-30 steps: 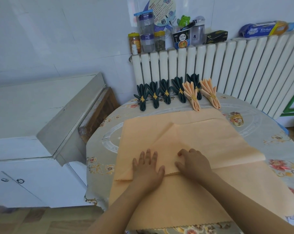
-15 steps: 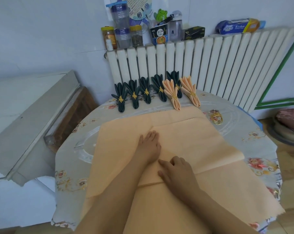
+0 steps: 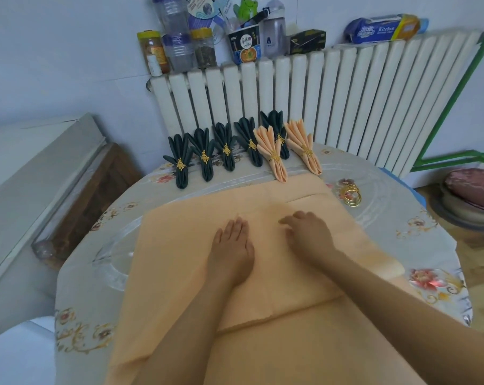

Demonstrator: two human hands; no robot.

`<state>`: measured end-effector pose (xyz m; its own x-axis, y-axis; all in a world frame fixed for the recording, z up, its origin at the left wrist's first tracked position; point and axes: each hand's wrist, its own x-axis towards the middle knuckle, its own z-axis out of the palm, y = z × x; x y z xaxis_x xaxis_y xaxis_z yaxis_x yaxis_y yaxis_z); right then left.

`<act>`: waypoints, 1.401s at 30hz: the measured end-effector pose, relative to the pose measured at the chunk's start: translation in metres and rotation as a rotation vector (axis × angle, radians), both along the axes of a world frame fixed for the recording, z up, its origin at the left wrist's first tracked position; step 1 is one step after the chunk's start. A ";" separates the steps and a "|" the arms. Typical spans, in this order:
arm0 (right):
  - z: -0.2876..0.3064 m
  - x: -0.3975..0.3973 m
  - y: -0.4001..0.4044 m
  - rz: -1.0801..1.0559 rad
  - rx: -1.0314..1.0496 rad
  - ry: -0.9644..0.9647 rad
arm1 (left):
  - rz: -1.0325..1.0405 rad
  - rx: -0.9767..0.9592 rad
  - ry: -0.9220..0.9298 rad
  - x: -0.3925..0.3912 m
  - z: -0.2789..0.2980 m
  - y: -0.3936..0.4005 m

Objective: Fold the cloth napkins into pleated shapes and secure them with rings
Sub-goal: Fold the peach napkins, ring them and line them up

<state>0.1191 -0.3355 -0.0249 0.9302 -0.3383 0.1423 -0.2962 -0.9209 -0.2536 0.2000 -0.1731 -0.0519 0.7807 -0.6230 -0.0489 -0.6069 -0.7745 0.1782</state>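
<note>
A large peach cloth napkin [image 3: 185, 245] lies spread on the round table, with a folded layer lying over its middle and far part. My left hand [image 3: 232, 245] rests flat on that layer, fingers together and pointing away. My right hand [image 3: 308, 234] lies beside it, palm down with fingers loosely curled, holding nothing. A small pile of gold rings [image 3: 351, 195] sits to the right of the napkin. At the far edge stand several dark green pleated napkins [image 3: 204, 154] and two peach pleated napkins [image 3: 274, 154], each in a gold ring.
The table wears a floral cloth under clear plastic [image 3: 102, 226]. A white radiator [image 3: 346, 101] stands behind it, with jars, bottles and boxes on top. A white cabinet [image 3: 27, 190] is at the left. A cushioned stool [image 3: 474, 190] is at the right.
Both hands have slid away from me over the folded layer, from its near edge to its middle. The view has shifted to the right and closer to the table.
</note>
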 end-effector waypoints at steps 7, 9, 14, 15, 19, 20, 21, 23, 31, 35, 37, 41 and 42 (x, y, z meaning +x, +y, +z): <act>0.015 0.061 -0.071 -0.055 -0.162 0.321 | 0.000 -0.016 -0.052 0.003 -0.004 -0.005; 0.022 0.072 -0.078 -0.039 -0.233 0.397 | 0.005 -0.014 -0.059 0.006 -0.005 -0.005; 0.042 0.075 -0.079 0.000 -0.420 0.504 | 0.019 -0.012 -0.061 0.011 -0.004 -0.003; 0.046 0.070 -0.076 -0.001 -0.428 0.492 | 0.022 -0.008 -0.054 0.010 -0.003 -0.003; 0.066 0.039 -0.052 0.007 -0.339 0.387 | 0.023 -0.025 -0.029 0.010 -0.001 -0.002; 0.067 0.030 -0.044 0.002 -0.349 0.342 | 0.025 -0.041 -0.018 0.009 -0.001 -0.002; 0.067 0.018 -0.035 -0.001 -0.370 0.300 | 0.028 -0.067 -0.004 0.007 0.000 -0.003; 0.061 -0.005 -0.014 0.021 -0.382 0.220 | 0.038 -0.130 0.018 0.005 0.002 -0.003; 0.003 -0.053 0.044 0.046 -0.089 -0.217 | 0.037 -0.320 0.043 0.000 0.006 -0.001; -0.020 -0.064 0.060 0.121 -0.039 -0.330 | 0.025 -0.189 0.023 0.001 0.006 -0.002; -0.026 -0.068 0.064 0.122 0.009 -0.355 | 0.020 -0.150 0.019 0.003 0.006 -0.001; -0.027 -0.074 0.071 0.147 0.124 -0.381 | 0.010 -0.104 0.012 0.004 0.005 -0.001; -0.027 -0.077 0.074 0.146 0.140 -0.388 | 0.009 -0.091 0.012 0.003 0.005 -0.002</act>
